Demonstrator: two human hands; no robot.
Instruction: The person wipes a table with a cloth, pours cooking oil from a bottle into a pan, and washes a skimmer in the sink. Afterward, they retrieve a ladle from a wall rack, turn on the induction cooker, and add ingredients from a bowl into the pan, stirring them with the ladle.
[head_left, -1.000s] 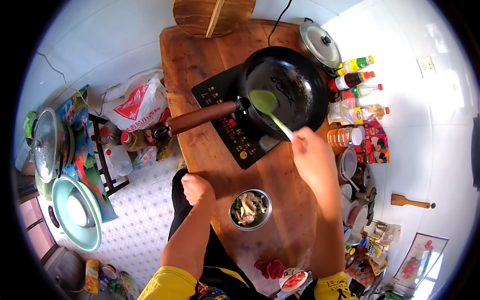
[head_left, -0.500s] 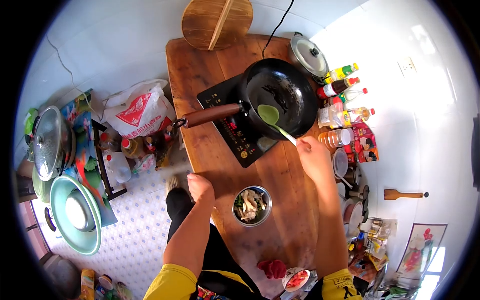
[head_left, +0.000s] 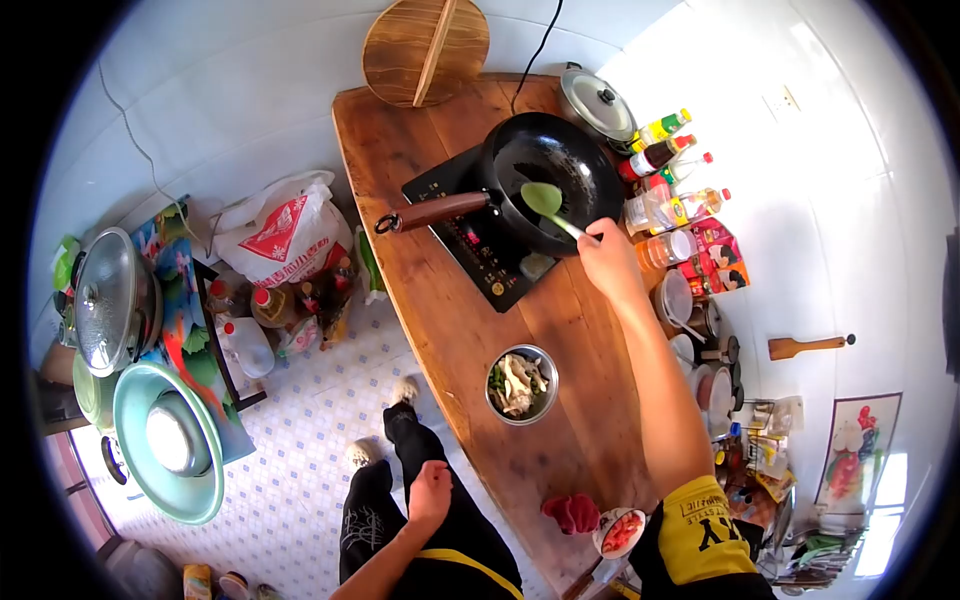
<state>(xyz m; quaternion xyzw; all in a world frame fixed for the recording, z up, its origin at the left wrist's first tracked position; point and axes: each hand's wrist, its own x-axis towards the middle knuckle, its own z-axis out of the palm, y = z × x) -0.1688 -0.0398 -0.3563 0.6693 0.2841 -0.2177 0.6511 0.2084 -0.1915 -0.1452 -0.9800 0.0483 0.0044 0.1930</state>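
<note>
My right hand [head_left: 606, 256] is closed round the pale handle of a green spatula [head_left: 542, 198], whose head is over the inside of a black wok [head_left: 575, 165]. The wok rests on a black induction cooktop [head_left: 470, 262], its brown wooden handle [head_left: 440, 210] pointing left. My left hand [head_left: 431, 492] is a fist in front of my dark trousers, away from the table, with nothing visible in it. Nearer to me on the wooden table [head_left: 560, 320], a metal bowl [head_left: 522, 384] holds pale meat pieces and something green.
A round wooden lid [head_left: 400, 50] leans at the back wall. A lidded pot [head_left: 598, 103] and several bottles [head_left: 665, 130] line the right side. A red cloth [head_left: 572, 514] and a bowl of red pieces [head_left: 620, 533] lie near my right sleeve. A teal basin [head_left: 130, 440] stands left.
My left hand has dropped from beside the table edge to in front of my legs. The view has shifted, showing both feet. My right hand still holds the spatula over the wok.
</note>
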